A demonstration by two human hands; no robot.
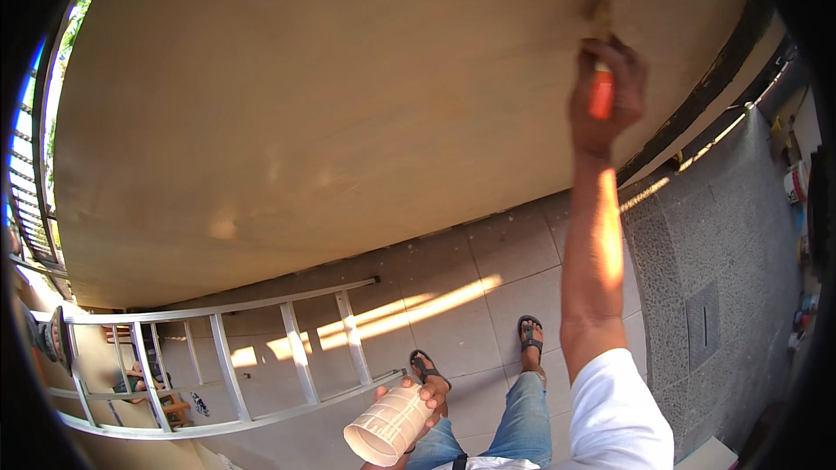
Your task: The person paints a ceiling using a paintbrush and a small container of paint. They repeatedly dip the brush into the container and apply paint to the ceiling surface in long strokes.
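Observation:
My right hand [612,91] is raised against the beige wall [305,96], closed on the red handle of a paintbrush [602,13]. The blurred bristles are at the wall's surface near the upper right. Low in the view, my left hand [428,396] is closed around a pale cylindrical container [383,426] with streaks of light paint on its side.
An aluminium ladder [222,357] lies across the lower left, beside my sandalled feet on the tiled floor [461,339]. A person's foot [54,335] is at the far left, near railings. On the right are a speckled stone surface [679,235] and assorted cans [792,183].

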